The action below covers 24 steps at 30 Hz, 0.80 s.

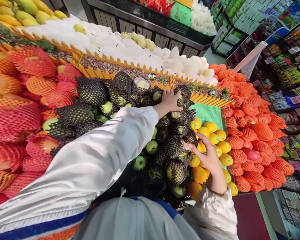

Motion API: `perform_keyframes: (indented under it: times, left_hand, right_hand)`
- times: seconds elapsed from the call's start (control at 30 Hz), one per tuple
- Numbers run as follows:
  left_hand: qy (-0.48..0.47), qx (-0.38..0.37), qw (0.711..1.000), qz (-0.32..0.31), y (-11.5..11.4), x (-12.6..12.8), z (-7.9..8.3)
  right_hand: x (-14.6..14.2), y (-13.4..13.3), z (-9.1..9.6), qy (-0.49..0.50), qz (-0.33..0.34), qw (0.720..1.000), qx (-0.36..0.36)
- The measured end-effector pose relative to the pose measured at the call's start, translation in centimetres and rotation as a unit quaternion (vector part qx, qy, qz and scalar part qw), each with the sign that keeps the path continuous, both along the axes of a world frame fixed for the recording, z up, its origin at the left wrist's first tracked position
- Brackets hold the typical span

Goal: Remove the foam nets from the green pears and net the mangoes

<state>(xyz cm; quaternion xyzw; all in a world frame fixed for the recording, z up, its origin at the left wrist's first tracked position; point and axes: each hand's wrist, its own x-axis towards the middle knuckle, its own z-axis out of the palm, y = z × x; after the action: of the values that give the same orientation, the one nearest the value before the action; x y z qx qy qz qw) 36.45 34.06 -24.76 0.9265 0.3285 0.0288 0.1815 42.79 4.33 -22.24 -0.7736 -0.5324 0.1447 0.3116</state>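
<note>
Green apples in black foam nets are heaped in front of me. My left hand (170,100) reaches across the heap to its far edge, fingers spread over a netted green apple (182,100) by the little yellow fence. On the heap's right side, my right hand (210,155) has its thumb and fingers apart against a black-netted apple (191,136). Whether it grips that apple is hard to see. Nearer to me lie another netted apple (177,171) and a bare green apple (152,147).
Yellow citrus-like fruit (224,147) lies right of the apples on a green mat (211,113). Beyond is red-netted fruit (257,133). Pink-netted fruit (15,121) fills the left. A yellow fence (145,66) separates white-wrapped fruit (110,43). Snack shelves (290,96) stand right.
</note>
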Motion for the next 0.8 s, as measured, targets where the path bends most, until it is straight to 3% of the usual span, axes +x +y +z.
perform_keyframes:
  times: [0.1,0.23,0.33,0.43,0.5,0.6,0.8]
  left_hand:
    - [-0.016,-0.029,0.999,-0.025,0.6,-1.6,1.8]
    - [-0.041,0.015,0.997,-0.069,0.6,-9.3,7.8]
    - [-0.032,0.079,0.992,-0.095,-0.4,-17.6,12.2]
    - [-0.04,0.102,0.993,-0.051,-2.3,-25.3,13.8]
    - [-0.043,0.104,0.993,-0.033,-4.3,-29.5,13.2]
    - [-0.06,0.085,0.992,-0.07,-8.3,-34.2,10.6]
    - [-0.112,0.03,0.99,-0.084,-18.8,-40.1,2.2]
  right_hand:
    - [-2.8,-1.6,0.6,-0.011,-0.026,0.999,0.037]
    - [-7.7,-3.8,1.0,-0.026,-0.071,0.987,0.144]
    - [-11.7,-5.2,0.2,0.004,0.037,0.99,0.133]
    - [-15.4,-5.5,-1.3,0.026,0.195,0.977,0.085]
    - [-17.3,-5.2,-2.1,0.006,0.255,0.966,0.052]
    - [-19.3,-4.7,-3.0,-0.054,0.275,0.96,0.001]
    - [-19.8,-4.9,-6.2,-0.115,0.223,0.967,-0.041]
